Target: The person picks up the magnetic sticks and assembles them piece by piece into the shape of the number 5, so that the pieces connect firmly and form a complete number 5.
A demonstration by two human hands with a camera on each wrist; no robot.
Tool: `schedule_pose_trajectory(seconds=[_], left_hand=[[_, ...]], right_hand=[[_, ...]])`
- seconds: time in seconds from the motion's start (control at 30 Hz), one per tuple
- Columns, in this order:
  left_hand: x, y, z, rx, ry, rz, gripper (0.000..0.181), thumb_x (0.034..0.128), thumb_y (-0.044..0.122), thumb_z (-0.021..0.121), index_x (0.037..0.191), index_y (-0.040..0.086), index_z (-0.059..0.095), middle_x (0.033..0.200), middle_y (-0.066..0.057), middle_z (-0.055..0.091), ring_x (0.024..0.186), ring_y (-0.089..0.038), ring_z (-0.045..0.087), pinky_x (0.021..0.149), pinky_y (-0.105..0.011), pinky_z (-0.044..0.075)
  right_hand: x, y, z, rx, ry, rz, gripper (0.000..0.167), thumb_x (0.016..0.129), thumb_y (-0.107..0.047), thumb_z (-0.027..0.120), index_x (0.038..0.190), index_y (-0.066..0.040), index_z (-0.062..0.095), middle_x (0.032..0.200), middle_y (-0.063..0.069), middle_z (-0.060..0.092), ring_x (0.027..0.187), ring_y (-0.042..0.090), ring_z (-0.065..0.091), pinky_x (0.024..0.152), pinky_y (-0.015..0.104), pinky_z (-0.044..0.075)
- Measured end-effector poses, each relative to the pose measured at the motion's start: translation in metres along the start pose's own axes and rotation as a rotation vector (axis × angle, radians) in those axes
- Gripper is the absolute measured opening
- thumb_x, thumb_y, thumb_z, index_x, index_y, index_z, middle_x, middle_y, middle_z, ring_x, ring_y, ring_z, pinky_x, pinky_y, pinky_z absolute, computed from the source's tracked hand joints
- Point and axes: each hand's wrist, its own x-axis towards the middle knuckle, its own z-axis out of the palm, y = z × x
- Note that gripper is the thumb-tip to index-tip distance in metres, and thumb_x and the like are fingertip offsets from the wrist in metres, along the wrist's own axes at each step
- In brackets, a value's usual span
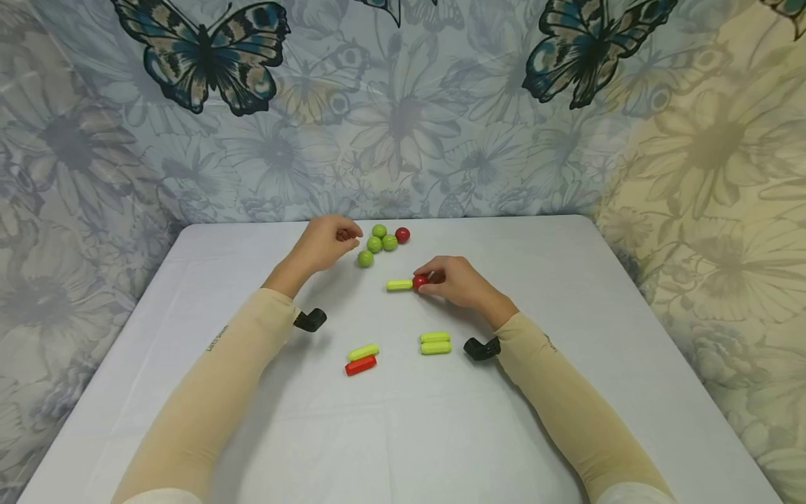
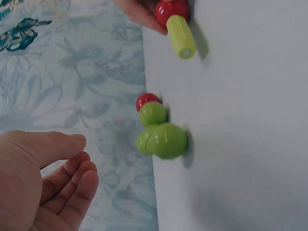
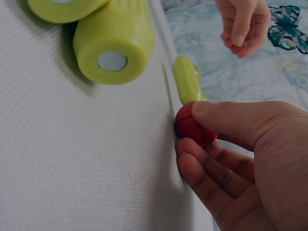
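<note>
Altogether — 6 balls [image 1: 418, 281], 5 rods [image 1: 399, 285].

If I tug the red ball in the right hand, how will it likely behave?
The red ball looks glossy, so it may feel slippery. Being round, it would probably roll if freed alone. The yellow-green rod touching it may follow: its free end shows a pale disc, possibly a magnet, though I can't confirm they're joined.

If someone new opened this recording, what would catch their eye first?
Probably the big butterflies high on the backdrop behind the white table. Next, a red ball that the right hand pinches at one end of a yellow rod, near the head view's centre. Then the green balls clustered near the table's far edge, beside the left hand.
</note>
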Motion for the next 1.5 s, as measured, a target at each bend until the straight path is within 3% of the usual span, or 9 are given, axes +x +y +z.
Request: schedule_pose_trajectory(seconds=[0.13,0.37,0.63,1.03,1.33,1.5], left_hand=[[0.002,-0.009,0.000,-0.006,0.012,-0.032,0.020,0.1045,0.014,0.075,0.121,0.003,0.078,0.112,-0.011,0.071,0.104,-0.029,0.064,0.093,-0.044,0.053],[0.006,-0.024,0.018,0.018,0.028,-0.105,0.024,0.1022,0.026,0.079,0.113,0.005,0.079,0.105,-0.009,0.072,0.099,-0.027,0.065,0.089,-0.042,0.054],[0.011,-0.023,0.033,0.011,0.039,-0.129,0.030,0.1015,0.029,0.080,0.116,0.002,0.079,0.108,-0.011,0.074,0.101,-0.028,0.066,0.091,-0.044,0.054],[0.011,-0.023,0.040,-0.002,0.042,-0.282,0.039,0.1021,0.041,0.077,0.108,0.003,0.079,0.108,-0.011,0.074,0.096,-0.028,0.065,0.086,-0.045,0.055],[0.013,-0.024,0.046,-0.023,0.011,-0.287,0.036,0.1018,0.039,0.078,0.110,0.004,0.080,0.109,-0.011,0.075,0.097,-0.028,0.066,0.087,-0.045,0.056],[0.013,-0.023,0.048,-0.029,-0.010,-0.235,0.032,0.1026,0.032,0.078,0.120,0.004,0.078,0.117,-0.011,0.075,0.108,-0.029,0.067,0.096,-0.047,0.055]], right_hand=[[-0.002,0.001,-0.001,0.000,-0.003,0.007,0.036,0.097,-0.020,0.085,0.132,-0.012,0.079,0.117,0.002,0.075,0.099,0.021,0.066,0.086,0.040,0.055],[-0.001,-0.001,0.000,0.015,-0.012,0.005,0.037,0.097,-0.020,0.085,0.133,-0.013,0.079,0.116,0.002,0.074,0.100,0.022,0.066,0.088,0.040,0.056],[-0.002,-0.001,-0.002,0.011,0.003,0.013,0.036,0.097,-0.019,0.086,0.132,-0.013,0.079,0.116,0.001,0.074,0.100,0.021,0.066,0.087,0.040,0.056],[-0.001,-0.002,-0.001,0.008,-0.006,0.009,0.037,0.097,-0.019,0.085,0.133,-0.012,0.079,0.116,0.001,0.074,0.100,0.021,0.067,0.088,0.040,0.056],[-0.001,-0.003,-0.002,0.011,-0.007,0.008,0.037,0.097,-0.020,0.085,0.133,-0.012,0.079,0.117,0.001,0.074,0.099,0.021,0.066,0.086,0.039,0.056],[-0.001,-0.002,-0.002,0.014,-0.012,0.008,0.037,0.097,-0.020,0.085,0.133,-0.011,0.079,0.116,0.001,0.074,0.098,0.021,0.066,0.085,0.038,0.055]])
